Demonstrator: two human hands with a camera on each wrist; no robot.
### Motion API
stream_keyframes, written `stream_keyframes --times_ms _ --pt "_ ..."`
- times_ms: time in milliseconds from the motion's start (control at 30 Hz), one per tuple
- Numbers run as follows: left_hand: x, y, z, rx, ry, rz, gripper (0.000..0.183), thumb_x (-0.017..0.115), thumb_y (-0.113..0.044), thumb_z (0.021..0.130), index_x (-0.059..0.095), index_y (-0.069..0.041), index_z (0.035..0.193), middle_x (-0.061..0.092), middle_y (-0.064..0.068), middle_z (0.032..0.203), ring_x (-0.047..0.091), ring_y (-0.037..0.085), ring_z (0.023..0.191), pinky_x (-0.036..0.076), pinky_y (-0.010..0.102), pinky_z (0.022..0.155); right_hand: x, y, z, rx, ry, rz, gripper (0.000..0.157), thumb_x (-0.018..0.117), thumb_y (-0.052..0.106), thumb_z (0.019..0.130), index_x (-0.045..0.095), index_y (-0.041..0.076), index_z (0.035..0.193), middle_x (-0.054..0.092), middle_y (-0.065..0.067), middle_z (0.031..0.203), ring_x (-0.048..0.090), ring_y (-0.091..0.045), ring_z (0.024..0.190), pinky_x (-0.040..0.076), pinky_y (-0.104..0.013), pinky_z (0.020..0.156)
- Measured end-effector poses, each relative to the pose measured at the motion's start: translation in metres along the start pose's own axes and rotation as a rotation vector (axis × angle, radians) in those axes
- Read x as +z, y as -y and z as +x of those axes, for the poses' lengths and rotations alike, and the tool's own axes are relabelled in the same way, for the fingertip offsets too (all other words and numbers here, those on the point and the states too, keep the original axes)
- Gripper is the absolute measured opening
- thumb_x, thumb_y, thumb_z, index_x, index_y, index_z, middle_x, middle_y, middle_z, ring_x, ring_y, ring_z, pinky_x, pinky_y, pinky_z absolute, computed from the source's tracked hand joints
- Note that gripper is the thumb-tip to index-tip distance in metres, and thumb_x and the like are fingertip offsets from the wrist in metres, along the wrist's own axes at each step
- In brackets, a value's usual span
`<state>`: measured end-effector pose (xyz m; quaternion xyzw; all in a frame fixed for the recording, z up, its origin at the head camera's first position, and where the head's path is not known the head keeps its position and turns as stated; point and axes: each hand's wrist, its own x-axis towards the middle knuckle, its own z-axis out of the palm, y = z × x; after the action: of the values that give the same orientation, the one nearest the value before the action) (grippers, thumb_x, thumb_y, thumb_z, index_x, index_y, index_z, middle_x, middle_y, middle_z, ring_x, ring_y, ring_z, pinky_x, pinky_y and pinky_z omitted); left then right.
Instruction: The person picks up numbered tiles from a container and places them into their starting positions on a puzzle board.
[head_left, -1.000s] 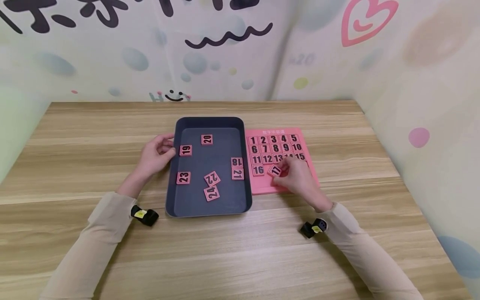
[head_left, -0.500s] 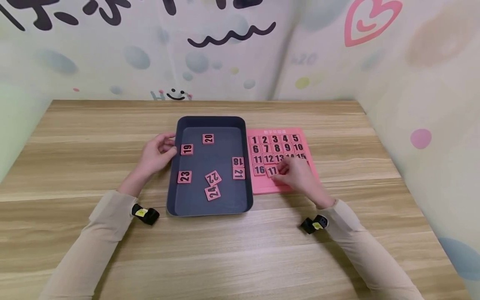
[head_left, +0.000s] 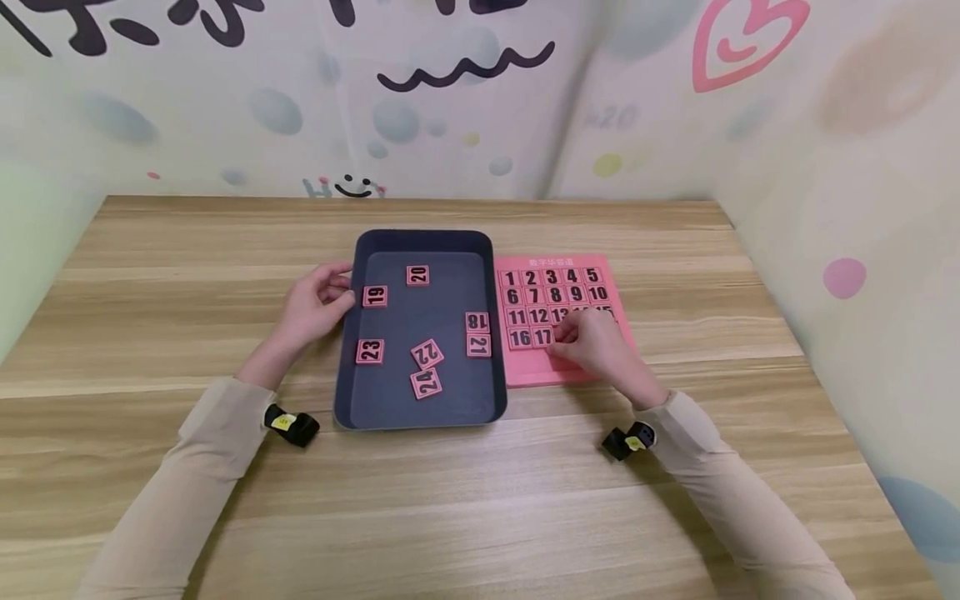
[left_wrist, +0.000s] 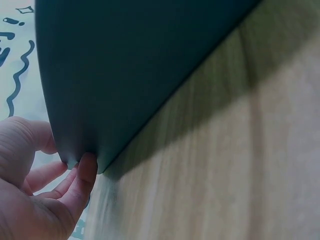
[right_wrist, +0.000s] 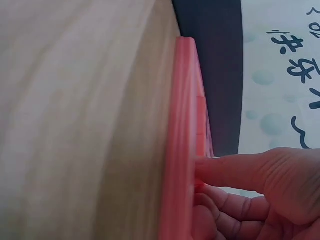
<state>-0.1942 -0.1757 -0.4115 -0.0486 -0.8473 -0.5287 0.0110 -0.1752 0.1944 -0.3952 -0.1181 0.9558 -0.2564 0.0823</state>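
Note:
My left hand [head_left: 311, 307] holds the left side wall of a dark grey tray [head_left: 420, 417], thumb and fingertips at its edge in the left wrist view. Inside the tray lie several pink number tiles, among them 20 [head_left: 417, 275], 23 [head_left: 370, 351] and 24 [head_left: 426, 383]. To the right is a pink number puzzle board [head_left: 540, 367], with tiles 1 to 16 in rows. My right hand [head_left: 596, 343] pinches tile 17 [head_left: 542, 336] at its right edge; the tile sits beside tile 16 [head_left: 520, 337]. In the right wrist view the thumb [right_wrist: 230, 170] hides part of the board.
The tray and board stand side by side on a wooden table [head_left: 450, 508]. A printed wall sheet [head_left: 225, 108] rises behind the table, and another wall closes off the right side. Black wrist cameras are strapped at both sleeves.
Tile 17, tilted a second ago, has been turned straight and shifted left against tile 16 by my right hand. My left hand stays at the tray.

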Motion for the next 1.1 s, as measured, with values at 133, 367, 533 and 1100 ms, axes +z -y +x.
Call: stream_keyframes --times_ms 133,367,533,1100 --pt "0.000 -0.002 -0.001 0.005 0.014 -0.022 0.045 0.052 0.003 0.087 0.045 0.010 0.131 0.055 0.030 0.110 0.051 -0.001 0.077 0.042 0.009 0.070 -0.006 0.003 0.002 0.002 0.019 -0.009 0.018 0.079 0.015 0.073 0.068 0.001 0.077 0.067 -0.008 0.073 0.061 -0.018 0.066 0.051 -0.031 0.064" --pt "0.000 -0.002 0.000 -0.002 0.015 -0.017 0.046 0.052 0.003 0.087 0.044 0.011 0.132 0.055 0.031 0.111 0.051 -0.001 0.077 0.042 0.009 0.070 -0.017 0.028 0.016 -0.095 -0.003 0.064 0.018 0.076 0.012 0.077 0.064 0.000 0.084 0.064 -0.008 0.078 0.059 -0.020 0.071 0.049 -0.032 0.067" --pt "0.000 -0.002 0.000 -0.011 0.016 -0.004 0.046 0.052 0.003 0.088 0.043 0.010 0.133 0.055 0.030 0.112 0.052 0.003 0.080 0.042 0.009 0.071 -0.009 0.052 0.029 -0.215 0.008 0.153 0.023 0.073 0.006 0.078 0.064 -0.004 0.097 0.065 -0.013 0.087 0.061 -0.023 0.080 0.051 -0.034 0.074" --pt "-0.001 -0.002 -0.001 -0.018 0.020 -0.002 0.046 0.053 0.002 0.088 0.043 0.010 0.133 0.055 0.030 0.112 0.051 0.000 0.077 0.042 0.009 0.070 0.019 0.100 0.063 -0.326 0.238 -0.170 0.017 0.068 0.000 0.079 0.067 -0.002 0.096 0.064 -0.012 0.089 0.057 -0.020 0.079 0.050 -0.029 0.069"
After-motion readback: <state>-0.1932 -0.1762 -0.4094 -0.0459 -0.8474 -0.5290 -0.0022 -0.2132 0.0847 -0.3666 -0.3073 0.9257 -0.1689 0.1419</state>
